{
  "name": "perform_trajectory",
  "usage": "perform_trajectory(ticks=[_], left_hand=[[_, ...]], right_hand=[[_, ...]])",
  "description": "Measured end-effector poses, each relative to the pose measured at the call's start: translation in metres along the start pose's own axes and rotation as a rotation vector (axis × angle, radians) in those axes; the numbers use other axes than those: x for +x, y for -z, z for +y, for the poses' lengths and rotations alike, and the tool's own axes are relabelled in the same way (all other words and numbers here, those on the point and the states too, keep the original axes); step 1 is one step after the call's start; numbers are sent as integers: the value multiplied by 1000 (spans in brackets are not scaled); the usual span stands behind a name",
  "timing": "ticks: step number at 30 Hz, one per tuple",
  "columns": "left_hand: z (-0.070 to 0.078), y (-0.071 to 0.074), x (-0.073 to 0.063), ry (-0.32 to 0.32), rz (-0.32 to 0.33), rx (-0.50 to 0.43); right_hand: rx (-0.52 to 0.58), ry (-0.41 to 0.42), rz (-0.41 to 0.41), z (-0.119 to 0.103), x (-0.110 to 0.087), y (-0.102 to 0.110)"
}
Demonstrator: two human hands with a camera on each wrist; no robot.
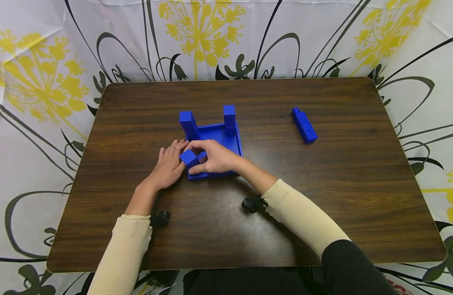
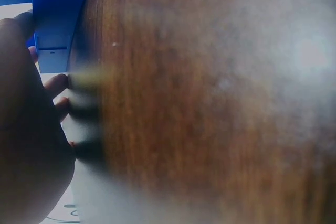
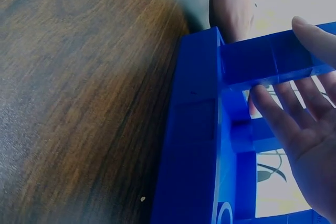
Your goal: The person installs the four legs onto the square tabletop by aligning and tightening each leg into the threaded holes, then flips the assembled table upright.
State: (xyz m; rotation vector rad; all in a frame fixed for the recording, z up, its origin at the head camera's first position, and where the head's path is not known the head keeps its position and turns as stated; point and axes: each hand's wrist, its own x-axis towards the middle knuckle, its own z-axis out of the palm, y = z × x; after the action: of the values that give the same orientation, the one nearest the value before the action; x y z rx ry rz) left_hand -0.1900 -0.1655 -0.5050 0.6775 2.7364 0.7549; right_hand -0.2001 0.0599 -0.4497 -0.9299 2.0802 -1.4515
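A shallow blue square tray-like base with raised rims lies on the table. My right hand grips a square blue post at the base's near left corner, thumb and fingers around its upper part. In the right wrist view this post stands with its lower end at the base's corner. Along the base's left side, my left hand rests with its fingers extended, touching the edge. Two more blue posts, the far left post and the far right post, stand upright on the base.
A loose blue post with a round threaded-looking end lies to the right on the brown wooden table. In the right wrist view a round socket shows in another corner of the base. A flowered cloth hangs behind the table.
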Motion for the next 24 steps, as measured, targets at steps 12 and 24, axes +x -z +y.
perform_trajectory(ticks=[12,24], left_hand=[[0,-1,0,2,4,-3],[-1,-1,1,0,-5,-13]], right_hand=[[-67,-8,139,1,-1,-10],[-180,-44,276,-2,-5,-21]])
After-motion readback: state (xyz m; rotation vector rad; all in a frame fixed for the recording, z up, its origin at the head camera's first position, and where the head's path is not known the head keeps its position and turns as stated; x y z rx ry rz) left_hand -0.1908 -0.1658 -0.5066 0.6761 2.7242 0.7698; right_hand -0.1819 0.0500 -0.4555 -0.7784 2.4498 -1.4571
